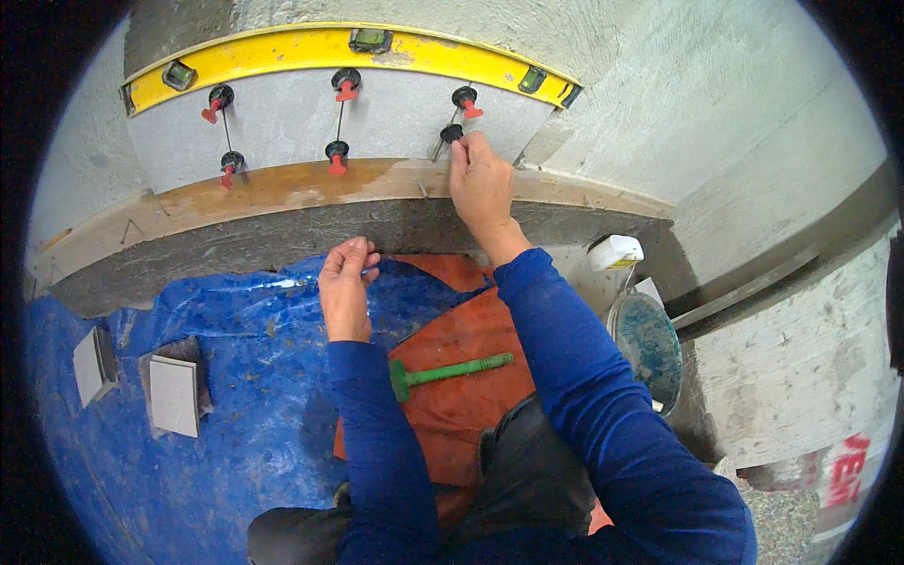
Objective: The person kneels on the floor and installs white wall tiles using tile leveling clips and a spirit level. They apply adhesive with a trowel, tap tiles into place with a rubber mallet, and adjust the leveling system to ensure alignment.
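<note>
My right hand [483,188] pinches a black round tile-levelling cap [452,134] at the lower end of the right-hand joint. Its red handle does not show. Several more levelling caps with red T-handles, such as the upper middle cap [346,82], sit along the joints of a row of light grey wall tiles [282,118]. A yellow spirit level [282,45] lies along the tiles' top edge. My left hand [347,287] is held lower, in front of the dark wall strip, fingertips pressed together. Whether something small is between them I cannot make out.
A wooden batten [292,184] runs under the tiles. Below lie a blue tarp [254,377], an orange-red sheet [461,414] and a green mallet [452,374]. Small tile stacks [174,395] stand at left. At right are a bucket [645,353] and a white bottle [615,252].
</note>
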The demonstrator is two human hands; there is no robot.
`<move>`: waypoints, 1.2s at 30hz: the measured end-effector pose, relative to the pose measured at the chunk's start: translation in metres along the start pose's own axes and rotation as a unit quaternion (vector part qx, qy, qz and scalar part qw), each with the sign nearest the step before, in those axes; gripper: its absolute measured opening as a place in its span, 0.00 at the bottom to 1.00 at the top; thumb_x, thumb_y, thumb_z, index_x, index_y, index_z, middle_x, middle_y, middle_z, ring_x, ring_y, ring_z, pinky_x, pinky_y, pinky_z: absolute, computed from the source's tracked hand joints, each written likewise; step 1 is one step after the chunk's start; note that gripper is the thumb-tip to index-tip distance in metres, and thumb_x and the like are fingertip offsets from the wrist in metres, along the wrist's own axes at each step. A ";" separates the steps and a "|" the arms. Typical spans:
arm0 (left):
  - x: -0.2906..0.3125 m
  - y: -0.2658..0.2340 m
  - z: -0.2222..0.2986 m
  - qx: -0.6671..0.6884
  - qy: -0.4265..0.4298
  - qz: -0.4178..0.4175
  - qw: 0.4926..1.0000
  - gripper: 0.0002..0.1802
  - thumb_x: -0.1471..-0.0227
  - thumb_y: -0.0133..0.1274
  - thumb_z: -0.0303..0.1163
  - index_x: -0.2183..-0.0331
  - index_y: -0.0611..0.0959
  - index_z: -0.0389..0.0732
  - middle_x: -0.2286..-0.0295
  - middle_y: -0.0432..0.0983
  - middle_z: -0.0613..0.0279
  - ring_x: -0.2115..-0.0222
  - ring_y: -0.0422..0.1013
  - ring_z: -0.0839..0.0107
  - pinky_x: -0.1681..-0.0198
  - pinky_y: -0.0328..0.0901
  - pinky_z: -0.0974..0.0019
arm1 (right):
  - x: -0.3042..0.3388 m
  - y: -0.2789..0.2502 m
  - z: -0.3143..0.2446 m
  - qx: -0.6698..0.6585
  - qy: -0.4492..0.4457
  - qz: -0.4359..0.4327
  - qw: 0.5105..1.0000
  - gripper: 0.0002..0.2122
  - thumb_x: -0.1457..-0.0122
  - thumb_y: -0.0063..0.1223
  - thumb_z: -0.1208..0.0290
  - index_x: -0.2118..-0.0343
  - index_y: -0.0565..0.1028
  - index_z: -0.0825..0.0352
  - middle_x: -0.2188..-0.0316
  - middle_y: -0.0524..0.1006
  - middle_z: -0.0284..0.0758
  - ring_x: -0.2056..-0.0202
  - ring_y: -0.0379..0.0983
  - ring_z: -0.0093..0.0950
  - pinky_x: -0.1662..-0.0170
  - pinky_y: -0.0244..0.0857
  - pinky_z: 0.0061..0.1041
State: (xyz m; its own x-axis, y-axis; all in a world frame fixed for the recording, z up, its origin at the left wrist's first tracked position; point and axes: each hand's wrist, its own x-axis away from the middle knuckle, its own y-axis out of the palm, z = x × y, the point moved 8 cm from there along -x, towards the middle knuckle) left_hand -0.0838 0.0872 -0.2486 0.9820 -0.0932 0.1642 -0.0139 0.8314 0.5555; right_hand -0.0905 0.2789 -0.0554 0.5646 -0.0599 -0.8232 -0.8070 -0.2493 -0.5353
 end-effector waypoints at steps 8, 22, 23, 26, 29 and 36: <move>-0.002 -0.009 -0.002 0.001 -0.005 0.013 1.000 0.15 0.39 0.56 0.40 0.56 0.79 0.41 0.61 0.79 0.63 0.62 0.75 0.72 0.59 0.68 0.66 | -0.013 -0.006 0.005 0.017 0.015 0.033 0.999 0.05 0.39 0.54 0.71 0.69 0.74 0.66 0.79 0.78 0.46 0.75 0.77 0.49 0.71 0.69 0.44; -0.007 -0.008 -0.005 0.012 -0.011 0.024 1.000 0.14 0.40 0.56 0.39 0.58 0.81 0.40 0.62 0.79 0.63 0.64 0.74 0.74 0.60 0.68 0.68 | 0.019 -0.005 0.016 0.024 0.039 -0.172 0.984 0.07 0.42 0.56 0.69 0.69 0.76 0.68 0.73 0.79 0.47 0.69 0.77 0.50 0.66 0.70 0.45; -0.008 -0.008 -0.005 0.017 -0.007 0.024 1.000 0.14 0.40 0.56 0.39 0.58 0.81 0.39 0.62 0.79 0.63 0.64 0.74 0.74 0.60 0.68 0.68 | 0.021 -0.027 0.020 0.002 0.028 -0.164 0.986 0.08 0.42 0.57 0.68 0.68 0.77 0.69 0.73 0.80 0.47 0.68 0.78 0.49 0.66 0.70 0.44; -0.011 -0.013 -0.012 0.013 -0.010 0.030 0.999 0.15 0.39 0.56 0.39 0.57 0.81 0.39 0.62 0.80 0.62 0.63 0.74 0.74 0.60 0.68 0.68 | 0.059 -0.126 0.068 0.034 0.038 -0.174 0.984 0.08 0.40 0.58 0.67 0.67 0.78 0.69 0.77 0.79 0.38 0.76 0.77 0.32 0.71 0.70 0.31; -0.014 -0.021 -0.021 -0.008 -0.017 0.036 0.999 0.15 0.39 0.56 0.39 0.56 0.81 0.39 0.61 0.80 0.62 0.63 0.75 0.73 0.60 0.68 0.67 | 0.150 -0.263 0.198 0.066 0.372 -0.115 0.919 0.07 0.41 0.57 0.72 0.68 0.77 0.72 0.75 0.80 0.40 0.74 0.75 0.27 0.67 0.69 0.29; -0.006 -0.009 -0.049 -0.082 -0.020 0.005 0.996 0.17 0.41 0.56 0.40 0.55 0.81 0.38 0.60 0.80 0.59 0.61 0.76 0.68 0.56 0.69 0.63 | 0.351 -0.320 0.341 0.308 0.462 -0.425 0.715 0.15 0.36 0.50 0.61 0.58 0.79 0.68 0.72 0.81 0.36 0.70 0.77 0.33 0.64 0.72 0.33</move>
State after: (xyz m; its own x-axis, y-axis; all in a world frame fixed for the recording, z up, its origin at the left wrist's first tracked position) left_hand -0.0800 0.1067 -0.2945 0.9735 -0.1029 0.2041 0.0098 0.9109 0.4125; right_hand 0.3067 0.6670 -0.2374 0.5396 -0.8237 0.1745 0.1337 -0.1208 -0.9836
